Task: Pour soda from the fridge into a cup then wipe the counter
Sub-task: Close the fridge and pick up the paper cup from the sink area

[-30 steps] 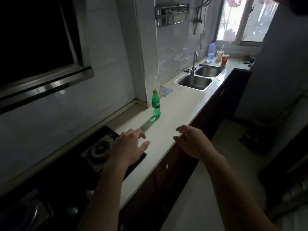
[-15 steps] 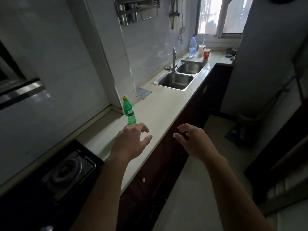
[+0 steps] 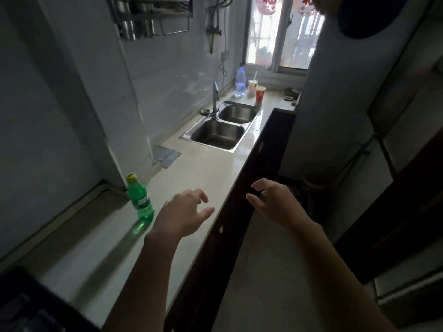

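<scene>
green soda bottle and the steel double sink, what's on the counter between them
Head view: a flat grey cloth lies on the pale counter between the green plastic soda bottle and the steel double sink; otherwise that stretch is bare.

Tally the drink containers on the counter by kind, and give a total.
Bottles: 2 (green soda bottle, clear water bottle)
Cups: 2 (pale cup with a straw, red cup)
Total: 4
</scene>
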